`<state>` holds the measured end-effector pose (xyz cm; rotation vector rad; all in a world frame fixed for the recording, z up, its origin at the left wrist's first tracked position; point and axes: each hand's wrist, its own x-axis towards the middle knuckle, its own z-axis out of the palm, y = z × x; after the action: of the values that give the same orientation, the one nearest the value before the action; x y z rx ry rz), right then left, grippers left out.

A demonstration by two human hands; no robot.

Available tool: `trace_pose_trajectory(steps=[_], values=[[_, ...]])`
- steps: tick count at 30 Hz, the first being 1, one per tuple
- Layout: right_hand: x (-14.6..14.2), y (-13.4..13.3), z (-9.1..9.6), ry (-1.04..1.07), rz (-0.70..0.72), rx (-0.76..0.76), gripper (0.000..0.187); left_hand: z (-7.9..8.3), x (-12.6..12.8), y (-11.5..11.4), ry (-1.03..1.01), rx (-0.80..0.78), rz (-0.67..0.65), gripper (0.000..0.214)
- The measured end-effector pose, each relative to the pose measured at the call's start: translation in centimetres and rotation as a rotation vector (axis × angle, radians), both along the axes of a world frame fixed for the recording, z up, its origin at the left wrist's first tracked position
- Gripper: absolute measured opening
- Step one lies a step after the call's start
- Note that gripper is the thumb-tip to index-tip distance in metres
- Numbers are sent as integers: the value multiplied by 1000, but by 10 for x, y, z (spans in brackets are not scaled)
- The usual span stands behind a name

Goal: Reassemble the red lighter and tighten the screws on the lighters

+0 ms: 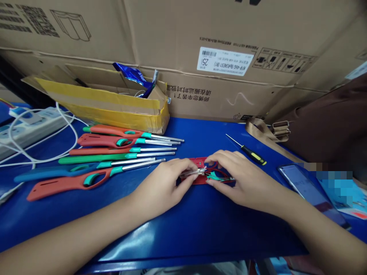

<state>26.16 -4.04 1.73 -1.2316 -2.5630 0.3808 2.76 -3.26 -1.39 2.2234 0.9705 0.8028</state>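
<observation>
My left hand (172, 177) pinches a clear tube-like piece with a metal end (200, 172), perhaps a lighter's fuel tank, between thumb and fingers. Below it lies an opened red lighter casing (197, 160) on the blue table. My right hand (237, 177) curls over the casing's right part, its thumb and fingertips on either side of a green trigger piece (214, 175). Its palm side and part of the casing are hidden. Several long-nosed lighters with red, green and blue handles lie left of my hands, among them a red one (63, 185).
A small screwdriver (254, 154) and a phone (309, 191) lie to the right. Behind stands an open carton with yellow tape (114, 110), before large cardboard boxes (177, 34). A power strip (37, 122) with white cables is at left, a tan strap (263, 131) at right.
</observation>
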Motion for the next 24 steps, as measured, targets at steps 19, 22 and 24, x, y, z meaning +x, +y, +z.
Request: trace_pose_trajectory(steps=[19, 22, 24], values=[[8, 1, -33, 240, -162, -142, 6, -15, 2, 3, -52, 63, -88, 18], [8, -1, -30, 273, -193, -230, 6, -15, 3, 4, -63, 92, -86, 21], [7, -2, -29, 305, -221, -293, 7, -15, 3, 4, -49, 93, -90, 23]])
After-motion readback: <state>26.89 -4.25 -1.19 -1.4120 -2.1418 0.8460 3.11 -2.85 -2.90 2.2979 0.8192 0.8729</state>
